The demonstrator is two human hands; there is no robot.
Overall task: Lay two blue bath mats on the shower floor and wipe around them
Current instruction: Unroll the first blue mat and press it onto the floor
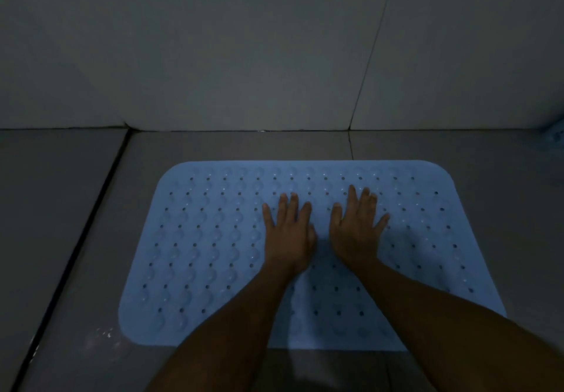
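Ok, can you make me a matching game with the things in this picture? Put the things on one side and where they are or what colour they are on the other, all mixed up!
Things:
1. bath mat
2. left hand
3. right hand
4. wall

Clues:
A. pale grey, behind the floor
B. flat on the mat, nearer the mat's right edge
C. blue with rows of holes
D. flat on the mat, nearer the mat's left edge

Pairs: 1-C, 2-D, 3-B, 4-A

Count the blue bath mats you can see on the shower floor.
1. The blue bath mat lies flat on the grey floor near the wall, under the left hand and right hand. A bluish patch at the far right edge is unclear.
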